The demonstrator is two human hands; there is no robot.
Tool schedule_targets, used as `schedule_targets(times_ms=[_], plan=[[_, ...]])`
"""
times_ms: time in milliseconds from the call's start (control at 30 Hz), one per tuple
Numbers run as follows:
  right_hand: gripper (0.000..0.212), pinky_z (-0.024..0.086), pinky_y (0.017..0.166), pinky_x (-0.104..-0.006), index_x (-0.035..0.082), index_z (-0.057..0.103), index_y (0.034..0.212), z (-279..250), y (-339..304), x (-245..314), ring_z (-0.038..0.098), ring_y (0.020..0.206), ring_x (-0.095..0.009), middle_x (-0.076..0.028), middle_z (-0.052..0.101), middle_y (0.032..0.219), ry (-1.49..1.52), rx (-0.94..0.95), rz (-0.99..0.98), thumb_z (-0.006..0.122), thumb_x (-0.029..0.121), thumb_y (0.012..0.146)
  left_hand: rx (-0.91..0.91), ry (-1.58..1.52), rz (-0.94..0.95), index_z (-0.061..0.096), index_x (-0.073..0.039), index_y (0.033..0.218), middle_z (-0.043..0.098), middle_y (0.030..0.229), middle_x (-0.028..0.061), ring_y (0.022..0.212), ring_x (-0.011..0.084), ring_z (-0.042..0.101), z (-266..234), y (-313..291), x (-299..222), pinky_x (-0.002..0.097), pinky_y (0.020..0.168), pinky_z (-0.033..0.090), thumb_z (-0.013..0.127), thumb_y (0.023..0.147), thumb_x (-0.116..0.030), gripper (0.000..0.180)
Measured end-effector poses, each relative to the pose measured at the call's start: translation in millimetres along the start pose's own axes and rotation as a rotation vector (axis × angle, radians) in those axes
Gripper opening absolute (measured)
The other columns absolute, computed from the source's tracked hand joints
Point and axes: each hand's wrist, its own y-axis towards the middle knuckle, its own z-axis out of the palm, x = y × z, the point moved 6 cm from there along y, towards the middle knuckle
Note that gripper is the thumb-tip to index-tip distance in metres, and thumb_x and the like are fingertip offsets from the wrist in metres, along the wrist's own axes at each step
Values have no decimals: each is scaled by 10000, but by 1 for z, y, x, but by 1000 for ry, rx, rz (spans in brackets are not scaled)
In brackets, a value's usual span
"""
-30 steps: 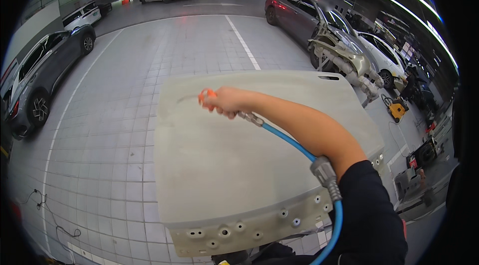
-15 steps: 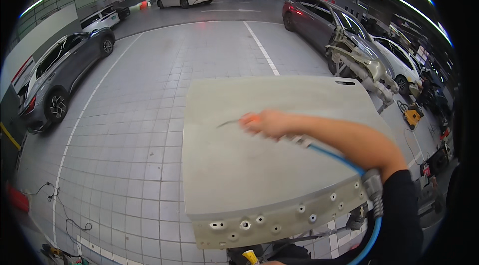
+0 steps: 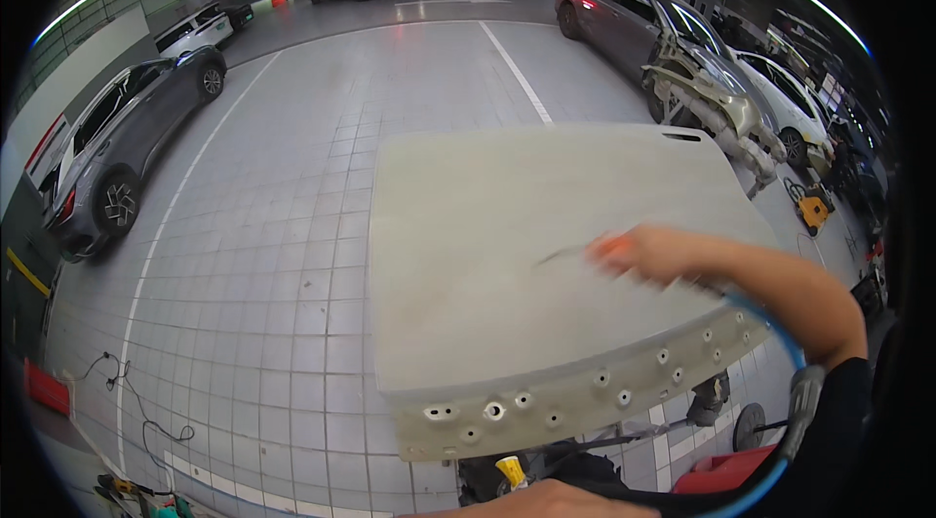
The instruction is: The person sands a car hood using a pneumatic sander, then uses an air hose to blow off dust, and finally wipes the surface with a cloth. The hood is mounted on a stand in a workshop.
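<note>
My right hand (image 3: pixel 655 255) is closed around an orange air blow gun (image 3: pixel 612 247), blurred by motion. Its thin bent nozzle points left over a pale grey-green car door panel (image 3: pixel 468 216), apart from the surface as far as I can see. From the gun, a blue air hose (image 3: pixel 765 315) runs back along my forearm to a grey coupling (image 3: pixel 804 396). Only a strip of my left hand (image 3: pixel 551 500) shows at the bottom edge, its fingers not distinguishable. Just above it is a small yellow item (image 3: pixel 511 470). Along the panel's near edge runs a flange with several holes.
A dark grey car (image 3: pixel 136 152) stands at left. Beyond the panel at right is a car (image 3: pixel 648 25) with its front stripped. A black cable (image 3: pixel 146 420) lies on the tiled floor. A red object (image 3: pixel 726 471) and a small wheel (image 3: pixel 749 426) sit at lower right.
My right hand has swept right with the blow gun, and my elbow has shifted right. More of my left hand shows at the bottom. The view has shifted slightly.
</note>
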Motion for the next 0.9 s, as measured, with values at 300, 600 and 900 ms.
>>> schedule_targets(times_ms=[300,600,900], plan=[[359,540,697,-390,111,653,1214,27,0,18,658,771,-209,-86,723,946,-336,46,-391,435,351,1061,167,-20,-6,623,-59,1338,695,938,166,822,310,673,12,-13,6,373,693,517,645,963,-191,399],[443,550,682,-391,64,648,1165,80,63,108,646,748,-228,-101,710,954,-16,364,-467,474,443,1016,31,-88,-38,601,-75,1379,629,844,153,739,309,629,3,-28,14,384,682,492,629,977,-172,415],[256,500,541,-358,132,647,972,-17,305,146,553,591,-198,-53,582,734,-86,-164,-459,509,348,958,-536,-66,-307,623,10,1299,627,1015,118,957,252,586,-29,-47,37,339,866,454,632,921,-142,407]])
